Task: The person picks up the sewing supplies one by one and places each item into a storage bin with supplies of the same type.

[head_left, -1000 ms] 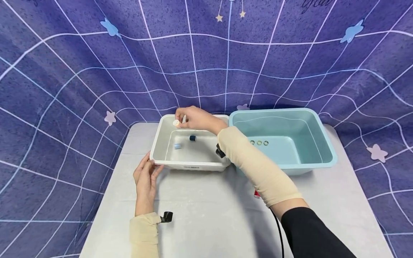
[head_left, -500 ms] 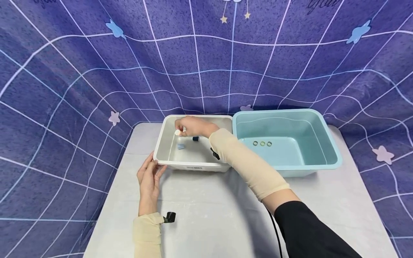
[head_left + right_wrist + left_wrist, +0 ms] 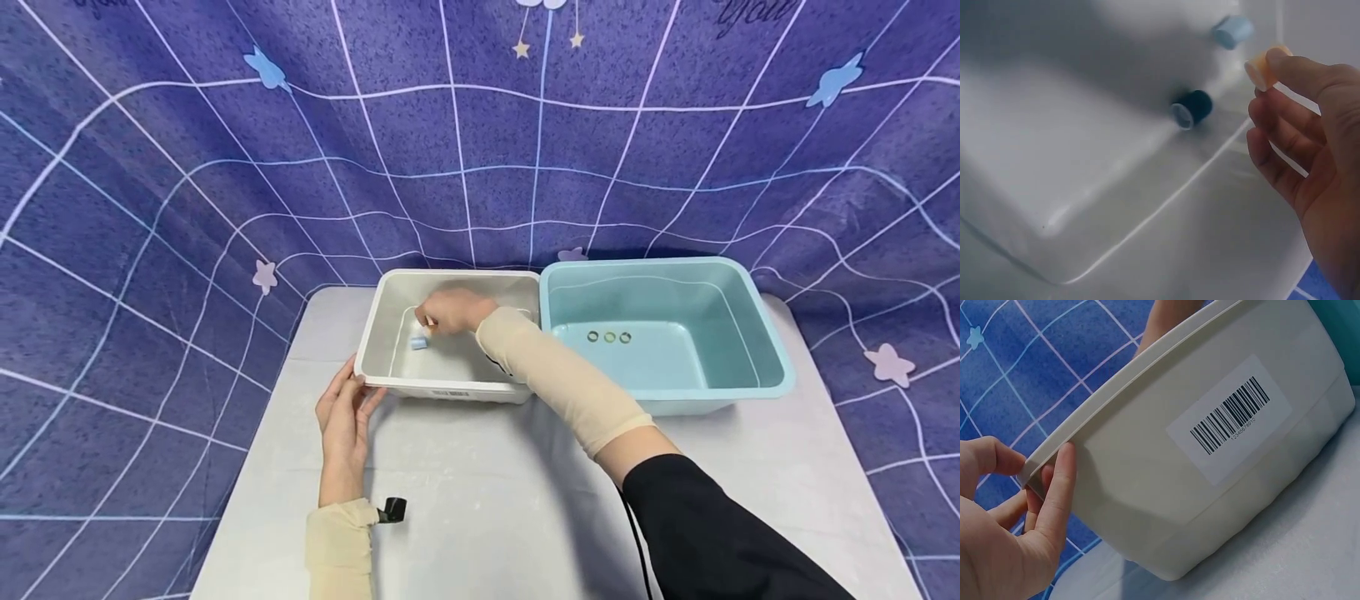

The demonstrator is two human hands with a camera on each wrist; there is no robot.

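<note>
My right hand point(image 3: 453, 311) is down inside the white plastic bin point(image 3: 450, 392), pinching a pale orange spool of thread point(image 3: 1264, 67) between thumb and fingers. Beside it, a light blue spool point(image 3: 1233, 32) lies on the bin floor, also visible in the head view. A dark blue spool point(image 3: 1192, 110) lies on its side on the floor too; the right hand hides it from the head camera. At the bin's near left corner my left hand point(image 3: 345, 417) grips the rim, thumb and fingers on either side of it in the left wrist view.
A light teal bin point(image 3: 667, 392) stands directly to the right of the white one, with three small rings point(image 3: 610, 337) on its floor. A barcode label point(image 3: 1230, 419) marks the white bin's front wall. Behind both bins hangs a purple-blue grid-patterned curtain point(image 3: 495, 142).
Still holding the orange spool, my right hand has come down from the white bin's far left rim toward its floor, near the light blue spool. The left hand keeps its hold on the corner.
</note>
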